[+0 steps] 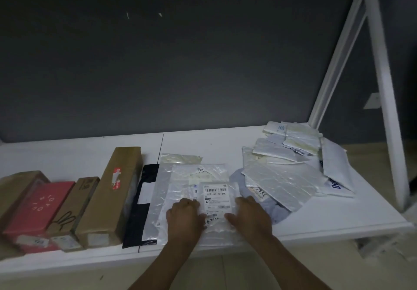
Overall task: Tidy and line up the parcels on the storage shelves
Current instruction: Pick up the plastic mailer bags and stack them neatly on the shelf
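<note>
Both hands lie palms down on the labelled pouch, my left hand at its left side and my right hand at its right. The fingers bend at its edges, and I cannot tell whether they pinch it or only press it flat. The pouch tops a stack of clear bags at the front edge of the shelf, and I judge I am squaring it to them. Leftward a black mailer, a brown box and a red box lie side by side. Silver mailers sprawl unsorted toward the back right corner.
</note>
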### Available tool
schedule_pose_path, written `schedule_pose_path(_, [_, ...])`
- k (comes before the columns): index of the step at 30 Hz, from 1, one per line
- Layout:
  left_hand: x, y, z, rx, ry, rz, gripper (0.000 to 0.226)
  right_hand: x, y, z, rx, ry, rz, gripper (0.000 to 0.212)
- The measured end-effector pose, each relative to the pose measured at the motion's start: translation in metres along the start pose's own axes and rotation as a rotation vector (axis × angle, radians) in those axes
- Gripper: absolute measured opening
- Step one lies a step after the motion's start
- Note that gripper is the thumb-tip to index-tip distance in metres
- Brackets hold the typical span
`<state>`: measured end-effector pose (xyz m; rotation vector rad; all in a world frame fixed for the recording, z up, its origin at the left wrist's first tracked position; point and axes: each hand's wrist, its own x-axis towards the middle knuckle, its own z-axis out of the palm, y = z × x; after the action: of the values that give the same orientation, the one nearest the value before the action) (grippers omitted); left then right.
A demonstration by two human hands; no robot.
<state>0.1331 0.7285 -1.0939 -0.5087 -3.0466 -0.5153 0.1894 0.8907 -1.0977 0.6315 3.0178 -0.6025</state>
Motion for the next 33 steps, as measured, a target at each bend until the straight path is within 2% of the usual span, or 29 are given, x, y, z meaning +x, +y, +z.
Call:
schedule_pose_path(2, [0.002,0.013,0.001,0.034,0.064,0.019,0.033,0.002,0.011,-0.010,-0.065,0.030,-0.041,0.048])
schedule_pose_path(4, [0.007,0.029,0.006,-0.003,0.119,0.070,0.036,0.007,0.030,-0.025,-0.113,0.141,-0.134,0.042])
schedule_pose_path(6, [0.014,0.049,0.013,-0.027,0.120,0.144,0.038,0.017,0.058,-0.039,-0.179,0.297,-0.193,0.040])
schedule_pose_path(8, [0.021,0.066,0.022,-0.004,0.081,0.207,0.041,0.027,0.089,-0.048,-0.241,0.335,-0.197,0.046])
schedule_pose_path(11, [0.030,0.080,0.042,0.056,0.000,0.215,0.046,0.042,0.125,-0.048,-0.308,0.191,-0.117,0.058])
schedule_pose_path(13, [0.035,0.083,0.051,0.100,-0.019,0.224,0.047,0.041,0.133,-0.047,-0.306,0.131,-0.145,0.060])
schedule_pose_path(15, [0.038,0.083,0.062,0.165,0.039,0.232,0.046,0.034,0.131,-0.056,-0.194,0.181,-0.161,0.042])
schedule_pose_path(17, [0.039,0.085,0.067,0.161,0.063,0.242,0.047,0.031,0.131,-0.067,-0.021,0.336,-0.172,0.029])
schedule_pose_path(20, [0.039,0.092,0.066,0.008,0.051,0.219,0.059,0.030,0.130,-0.086,0.301,0.481,-0.085,0.021])
schedule_pose_path(23, [0.039,0.115,0.044,-0.320,0.071,0.205,0.063,0.028,0.123,-0.107,0.598,0.468,-0.144,0.025])
schedule_pose_path(26, [0.043,0.134,0.026,-0.544,0.082,0.221,0.061,0.020,0.111,-0.127,0.834,0.440,-0.205,0.027])
schedule_pose_path(30, [0.049,0.150,0.008,-0.848,0.026,0.043,0.099,0.015,0.109,-0.145,1.077,0.422,-0.174,0.036])
schedule_pose_path(33, [0.052,0.153,-0.005,-1.039,-0.021,-0.087,0.111,0.017,0.114,-0.143,1.308,0.401,-0.041,0.030])
